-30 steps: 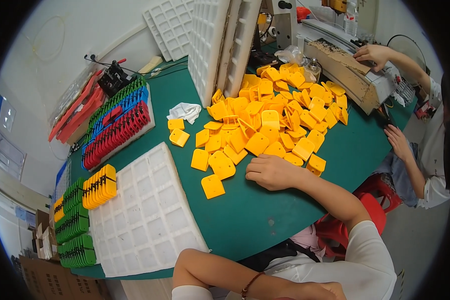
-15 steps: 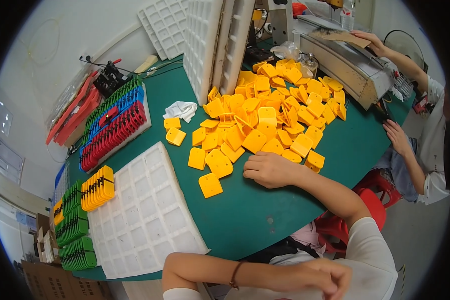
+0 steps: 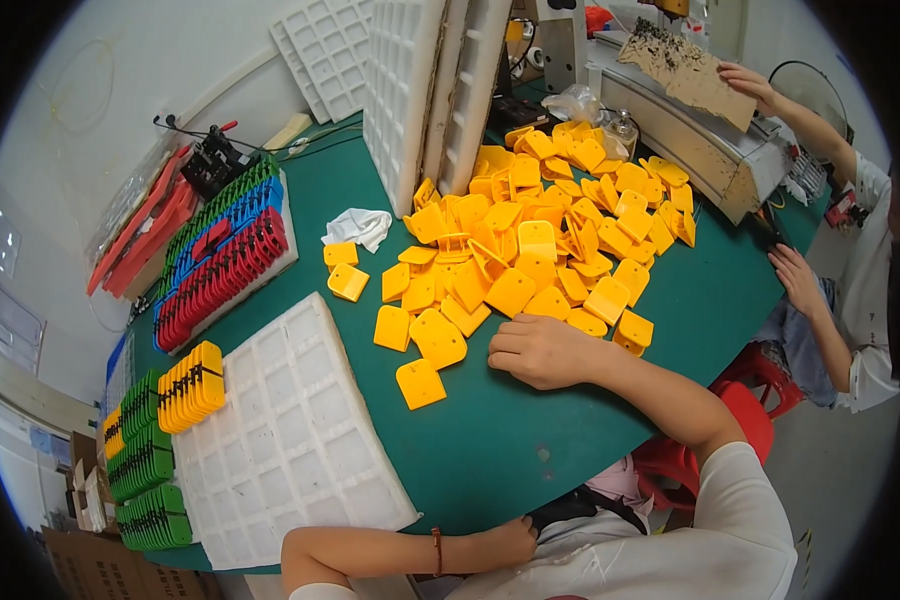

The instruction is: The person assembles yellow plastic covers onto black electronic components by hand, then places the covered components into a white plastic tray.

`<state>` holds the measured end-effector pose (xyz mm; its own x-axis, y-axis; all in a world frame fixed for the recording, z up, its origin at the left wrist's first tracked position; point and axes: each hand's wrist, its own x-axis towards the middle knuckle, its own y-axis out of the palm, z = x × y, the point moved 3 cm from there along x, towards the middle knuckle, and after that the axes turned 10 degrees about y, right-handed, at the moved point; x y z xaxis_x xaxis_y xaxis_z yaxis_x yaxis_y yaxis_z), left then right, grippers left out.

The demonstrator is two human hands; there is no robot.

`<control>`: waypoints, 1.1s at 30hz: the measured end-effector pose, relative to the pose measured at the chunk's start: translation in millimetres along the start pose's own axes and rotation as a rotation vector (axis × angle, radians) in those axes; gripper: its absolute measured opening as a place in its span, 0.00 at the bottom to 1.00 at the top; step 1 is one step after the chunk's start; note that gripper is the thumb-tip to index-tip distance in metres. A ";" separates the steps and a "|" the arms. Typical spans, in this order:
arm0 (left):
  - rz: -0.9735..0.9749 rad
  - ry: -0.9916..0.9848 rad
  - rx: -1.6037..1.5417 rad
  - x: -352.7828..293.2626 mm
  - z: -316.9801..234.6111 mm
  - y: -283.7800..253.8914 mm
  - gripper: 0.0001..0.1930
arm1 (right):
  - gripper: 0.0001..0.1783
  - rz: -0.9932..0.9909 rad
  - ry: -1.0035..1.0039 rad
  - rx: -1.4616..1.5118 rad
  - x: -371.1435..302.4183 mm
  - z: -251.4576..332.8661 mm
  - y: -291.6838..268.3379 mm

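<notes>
My right hand (image 3: 538, 352) rests on the green table with its fingers curled in and nothing visible in them. It lies at the near edge of a large heap of yellow plastic pieces (image 3: 511, 292), flat plates with rounded corners and small holes. A loose yellow plate (image 3: 420, 384) lies to its left. My left hand (image 3: 505, 543), below a wrist with a bracelet, is closed in front of my body, close to a dark fold of cloth at my lap. No object shows in it, though its fingers are partly hidden.
A white gridded tray (image 3: 290, 430) lies at left, beside rows of yellow (image 3: 192, 388) and green clipped pieces (image 3: 150, 465). Behind stand red, blue and green rows (image 3: 225, 255) and upright white trays (image 3: 400, 100). At right, a co-worker's hand (image 3: 750, 88) holds brown cardboard (image 3: 685, 80) over a machine.
My left hand has moved left and slightly up from its blurred earlier place, toward my lap. My right hand stays put. The co-worker's cardboard has tilted up, showing its dark-speckled face.
</notes>
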<state>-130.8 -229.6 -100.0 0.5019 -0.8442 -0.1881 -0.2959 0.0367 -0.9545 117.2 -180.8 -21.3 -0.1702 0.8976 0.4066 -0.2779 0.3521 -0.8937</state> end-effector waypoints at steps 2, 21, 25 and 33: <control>-0.025 -0.019 -0.009 0.8 2.3 -4.4 0.06 | 0.04 -0.001 0.002 0.007 -0.5 -0.4 0.5; 0.024 -0.104 -0.103 -7.3 2.3 -16.8 0.10 | 0.09 -0.016 0.083 0.019 0.2 -0.6 -5.5; 0.034 -0.081 -0.090 -8.3 3.9 -20.2 0.12 | 0.09 0.007 0.072 0.020 -0.7 -0.7 -4.8; 0.075 -0.120 -0.052 -7.2 4.6 -19.8 0.12 | 0.06 0.060 0.102 0.046 -0.8 0.3 -3.1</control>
<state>-124.8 -221.7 -80.8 0.5694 -0.7699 -0.2880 -0.3765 0.0672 -0.9240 117.9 -182.7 -18.8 -0.0914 0.9398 0.3294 -0.3139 0.2867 -0.9051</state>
